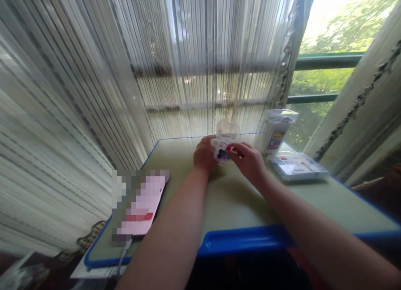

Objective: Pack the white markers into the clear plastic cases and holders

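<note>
My left hand [204,154] is wrapped round the side of a small clear container [224,148] that holds several coloured pens or markers, their round ends facing me. My right hand [249,159] is at the container's mouth, fingers pinched on a red-tipped marker [232,149]. Both hands rest over the far middle of a green table [232,198] with a blue rim. A clear lid or second cup [228,128] sits right behind the container.
A clear plastic tub with a label [276,131] stands at the back right, with a flat clear box [297,166] lying in front of it. A blurred-out pink object [140,206] lies at the table's left edge. Sheer curtains and a window are behind.
</note>
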Tool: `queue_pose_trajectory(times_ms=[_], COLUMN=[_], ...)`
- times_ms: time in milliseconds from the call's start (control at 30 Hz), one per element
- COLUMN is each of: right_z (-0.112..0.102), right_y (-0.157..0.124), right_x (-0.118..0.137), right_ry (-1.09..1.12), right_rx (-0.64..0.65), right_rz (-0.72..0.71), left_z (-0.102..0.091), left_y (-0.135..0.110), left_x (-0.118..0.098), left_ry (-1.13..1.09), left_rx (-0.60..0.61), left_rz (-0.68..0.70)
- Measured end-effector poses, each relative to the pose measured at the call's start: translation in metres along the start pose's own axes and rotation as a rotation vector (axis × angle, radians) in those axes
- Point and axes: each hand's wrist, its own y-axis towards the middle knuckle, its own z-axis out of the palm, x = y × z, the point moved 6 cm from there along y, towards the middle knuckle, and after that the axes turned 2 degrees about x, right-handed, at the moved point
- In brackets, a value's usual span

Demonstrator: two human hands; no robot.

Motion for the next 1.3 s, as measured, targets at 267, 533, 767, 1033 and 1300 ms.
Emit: queue_pose_trajectory(times_ms=[267,533,767,1033,1300], right_z=[0.0035,0.0041,0.0061,0.0046,0.0006], right_y=[0.0013,0.001,0.0029,0.0051,0.0044], right_x=[-0.0035,-0.0042,-0.0078,-0.0039,-0.0062], right_ry=[0.049,0.131,0.099,0.092,0.126], right_rx=[0.023,0.058,0.064,0.062,0.041], right_rz=[-0.031,-0.034,0.002,0.021,0.041], left_z=[0.0011,-0.0015,-0.0001,0.0014,-0.0006], left_y=[0.0027,0.0029,0.0046,0.0061,0.0069], left_x=[0.003,0.0024,0.0036,0.0054,0.0104], left_ry=[0.015,0.008,-0.022,-0.031,0.007], left_rx=[-0.033,-0.032,-0.059,-0.078,-0.105], left_rz=[-0.013,0.002,0.02,0.003,-0.052])
